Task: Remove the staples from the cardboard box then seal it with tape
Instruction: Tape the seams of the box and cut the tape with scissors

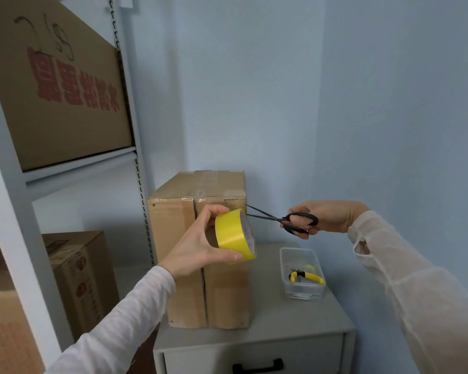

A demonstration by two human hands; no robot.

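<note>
Centre frame, your left hand [197, 238] grips the glossy yellow tape roll [234, 236] before the brown cardboard box [170, 225]; your right hand [327, 215], arm extended, holds black-handled scissors [281, 219], blades parted.

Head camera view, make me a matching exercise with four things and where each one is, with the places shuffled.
Things:
1 tape
2 scissors
3 pliers
4 box

Places:
A in the tub
B in the left hand
C on the cabinet
D in the right hand

Pairs: 1-B, 2-D, 3-A, 4-C
</note>
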